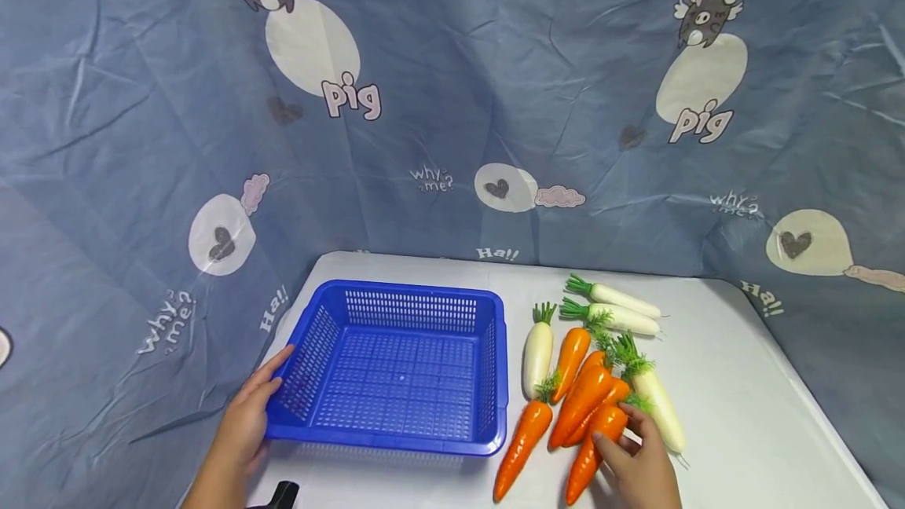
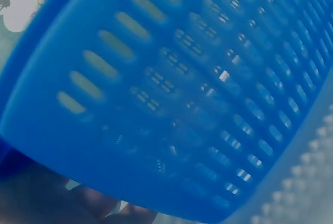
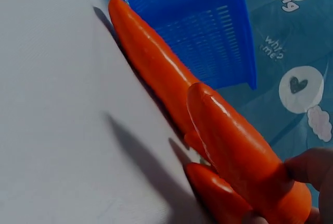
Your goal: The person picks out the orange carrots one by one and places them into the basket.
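My left hand [image 1: 240,422] is at the left side of a blue plastic basket [image 1: 417,444], its fingers fairly straight and touching the rim. In the left wrist view, the perforated basket wall [image 2: 130,151] hides most of that hand. My right hand [image 1: 639,462] pinches an orange carrot [image 1: 585,471] near its thick end, with the thumb on one side. Seen from the right wrist, this carrot [image 3: 239,146] tilts above other carrots, its tip pointing away from the hand. Several more carrots [image 1: 523,450] lie in a cluster beside the basket, some with green tops.
Several white radishes [image 1: 657,407] with green leaves lie around the carrots, two at the back. All rest on a white table [image 1: 749,415]. A blue printed cloth [image 1: 452,100] hangs behind and at the sides. A black object [image 1: 284,495] shows at the front edge.
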`<act>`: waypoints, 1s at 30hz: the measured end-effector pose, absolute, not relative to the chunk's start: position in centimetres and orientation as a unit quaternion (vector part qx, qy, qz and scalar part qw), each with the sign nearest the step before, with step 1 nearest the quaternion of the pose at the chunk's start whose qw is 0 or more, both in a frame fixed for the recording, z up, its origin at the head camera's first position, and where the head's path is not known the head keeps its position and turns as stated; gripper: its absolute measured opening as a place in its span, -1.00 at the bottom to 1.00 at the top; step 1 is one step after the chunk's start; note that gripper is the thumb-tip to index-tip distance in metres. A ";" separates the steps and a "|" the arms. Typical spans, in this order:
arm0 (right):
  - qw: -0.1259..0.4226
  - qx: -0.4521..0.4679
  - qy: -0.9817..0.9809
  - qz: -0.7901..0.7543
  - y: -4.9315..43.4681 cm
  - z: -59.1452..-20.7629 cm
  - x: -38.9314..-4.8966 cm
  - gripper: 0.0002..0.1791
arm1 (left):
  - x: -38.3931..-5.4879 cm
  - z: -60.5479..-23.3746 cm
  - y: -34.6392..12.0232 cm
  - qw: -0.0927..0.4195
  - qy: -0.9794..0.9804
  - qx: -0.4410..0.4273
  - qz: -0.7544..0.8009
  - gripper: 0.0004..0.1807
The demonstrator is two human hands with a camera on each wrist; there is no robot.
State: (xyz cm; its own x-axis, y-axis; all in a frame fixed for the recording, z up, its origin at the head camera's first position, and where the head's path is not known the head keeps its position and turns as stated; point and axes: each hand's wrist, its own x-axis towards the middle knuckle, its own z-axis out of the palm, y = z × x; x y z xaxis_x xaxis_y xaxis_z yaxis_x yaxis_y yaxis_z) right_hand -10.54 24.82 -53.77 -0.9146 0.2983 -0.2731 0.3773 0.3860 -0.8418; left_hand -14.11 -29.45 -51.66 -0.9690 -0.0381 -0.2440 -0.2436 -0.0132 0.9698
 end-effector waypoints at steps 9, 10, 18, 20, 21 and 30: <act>0.034 0.197 0.808 -0.554 24.5 -52.8 -10.8 -0.11 | -14.4 -51.0 -31.2 0.109 0.676 -0.020 0.729 -0.44; 0.034 0.198 0.807 -0.555 24.5 -52.8 -10.8 -0.12 | -14.5 -51.0 -31.3 0.115 0.677 -0.017 0.726 -0.44; 0.030 0.186 0.798 -0.572 23.8 -52.9 -11.1 -0.19 | -16.0 -49.8 -30.8 0.124 0.724 -0.077 0.674 -0.44; 0.026 0.184 0.795 -0.578 23.6 -52.8 -11.2 -0.19 | -16.4 -49.6 -30.7 0.126 0.729 -0.076 0.668 -0.47; 0.026 0.183 0.792 -0.582 23.4 -52.7 -11.2 -0.19 | -16.6 -49.6 -30.7 0.130 0.732 -0.071 0.665 -0.47; 0.024 0.171 0.767 -0.618 21.9 -52.1 -11.3 -0.17 | -17.1 -50.6 -30.8 0.135 0.733 -0.054 0.664 -0.42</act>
State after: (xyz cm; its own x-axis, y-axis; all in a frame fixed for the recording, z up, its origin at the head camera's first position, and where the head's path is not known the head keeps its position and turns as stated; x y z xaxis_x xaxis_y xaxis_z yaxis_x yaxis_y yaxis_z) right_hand -11.34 21.93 -52.06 -0.9406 0.2326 -0.2473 0.2912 0.1782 -0.9399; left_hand -17.11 -30.78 -50.59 -0.9575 0.0997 -0.2705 -0.2594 0.1117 0.9593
